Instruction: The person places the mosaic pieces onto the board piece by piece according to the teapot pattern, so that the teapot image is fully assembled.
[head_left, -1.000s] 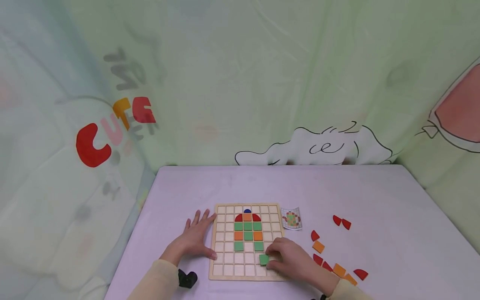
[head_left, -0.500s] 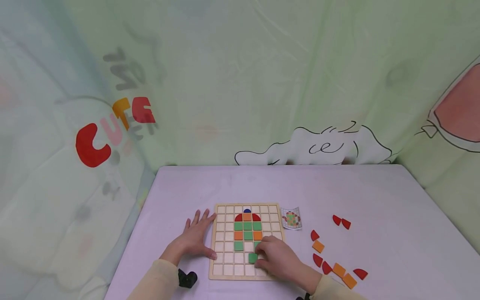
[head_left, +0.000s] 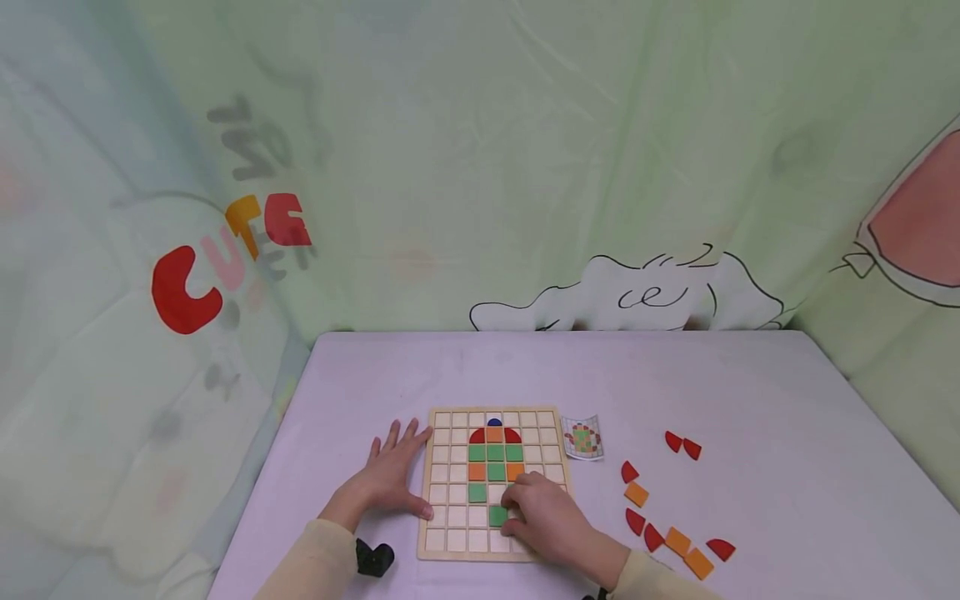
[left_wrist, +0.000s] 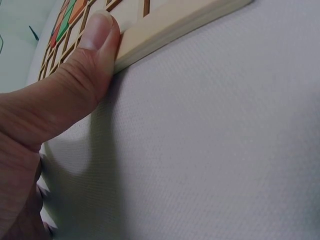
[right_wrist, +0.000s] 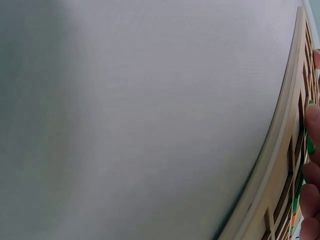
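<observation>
A wooden grid board (head_left: 457, 556) lies flat on the table, with green, orange, red and blue pieces set in its upper and middle cells. My right hand (head_left: 551, 515) pinches a green square tile (head_left: 497, 517) over a middle cell in the lower part of the board; whether the tile is seated cannot be told. Fingers spread, my left hand (head_left: 388, 479) rests at the board's left edge. Its thumb (left_wrist: 92, 55) lies on the rim in the left wrist view. The right wrist view catches only some fingertips (right_wrist: 312, 120) at its right border.
A small picture card (head_left: 582, 437) lies beside the board's upper right. Orange squares (head_left: 637, 493) and red quarter-round pieces (head_left: 721, 548) are scattered to the right on the lilac tabletop (head_left: 750, 392). A patterned curtain (head_left: 480, 167) hangs behind.
My right hand has slid left across the board with the green tile, from the right-hand cells to a middle column. My left hand stays where it was.
</observation>
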